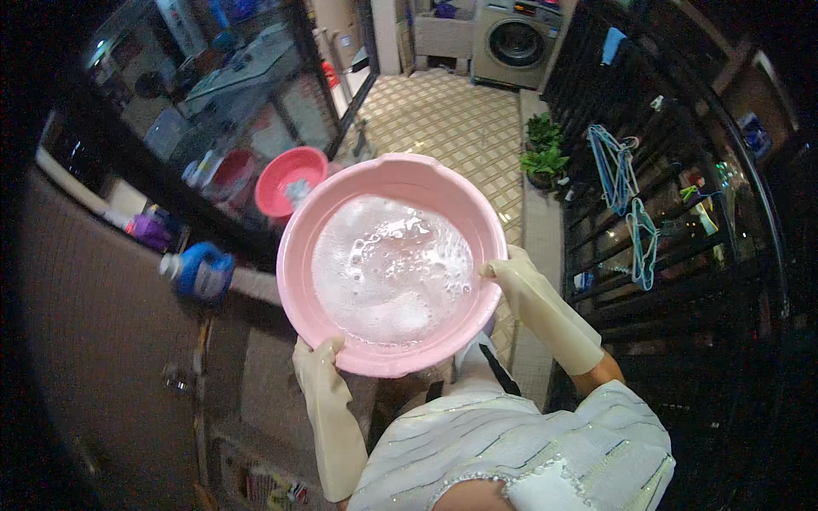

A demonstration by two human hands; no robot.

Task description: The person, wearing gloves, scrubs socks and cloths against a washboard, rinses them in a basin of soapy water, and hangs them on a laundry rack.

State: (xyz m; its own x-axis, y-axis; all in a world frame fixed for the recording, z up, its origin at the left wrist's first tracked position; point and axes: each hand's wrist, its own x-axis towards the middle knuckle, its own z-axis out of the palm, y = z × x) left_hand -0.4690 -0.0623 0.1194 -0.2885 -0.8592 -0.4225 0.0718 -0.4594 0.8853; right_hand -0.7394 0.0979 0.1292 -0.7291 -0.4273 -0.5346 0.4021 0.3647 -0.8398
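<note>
A round pink plastic basin (390, 169) with foamy, soapy water (393, 274) is held up in front of my body. My left hand (319, 364), in a long cream rubber glove, grips its rim at the lower left, thumb on top. On the right side of the rim my right hand (511, 274), gloved the same way, has its thumb over the edge. The fingers beneath the basin are hidden. Behind it to the left stands a smaller, darker pink basin (271, 185) with a pale cloth (297, 191) in it.
A blue detergent bottle (204, 271) stands on a ledge at left, beside a glass door. Potted plants (543, 150) stand by the right-hand railing (591, 239), where several hangers (613, 169) hang. A washing machine (514, 48) is at the far end of the tiled floor (441, 112).
</note>
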